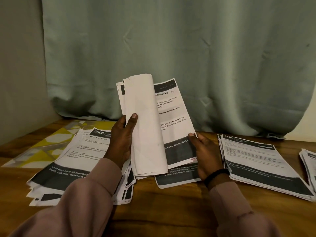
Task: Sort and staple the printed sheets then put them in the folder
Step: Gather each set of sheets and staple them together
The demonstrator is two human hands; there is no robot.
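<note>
1. Printed sheets (172, 120) are held up as a bundle above the wooden bench (171, 206), in front of our chest; the front pages are curled back to the left, and the exposed page shows text and a dark band near its foot.
2. We note the left hand (122, 142) grips the folded-back pages: its grip is curled round their left edge, thumb pressed on the blank reverse side.
3. We note the right hand (203, 154) holds the exposed page at its lower right edge, the thumb on the front and the fingers behind, so the grip pinches the paper. A dark band sits on that wrist.
4. Left pile (68, 168) lies loosely fanned on the bench beneath the left forearm; its top sheet reads "3800".
5. Right pile (259, 163) lies flat, well apart from the held bundle; a further stack (308, 161) is cut off at the right margin.
6. Yellow patterned folder (51, 142) lies flat at the far left, partly under the left pile.
7. Green curtain (171, 48) hangs behind the bench.
</note>
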